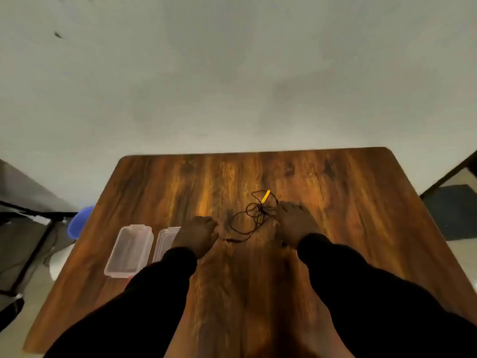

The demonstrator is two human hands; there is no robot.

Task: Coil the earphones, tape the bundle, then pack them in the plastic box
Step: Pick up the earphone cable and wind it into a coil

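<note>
Black earphones (pixel 254 215) lie in a loose tangle on the wooden table (pixel 348 208), with a small yellow piece (pixel 265 196) at the far end of the tangle. My right hand (pixel 293 223) rests on the right side of the tangle, fingers curled on the cable. My left hand (pixel 198 235) is closed at the cable's near-left end, which trails out beside it. A clear plastic box (pixel 129 250) stands open at the left, and its clear lid (pixel 165 241) lies beside it, partly hidden by my left wrist. I see no tape.
A blue round object (pixel 80 223) sits below the table's left edge, beside dark furniture (pixel 23 228). A dark frame and mat (pixel 456 213) lie past the right edge. A pale wall stands behind the table's far edge.
</note>
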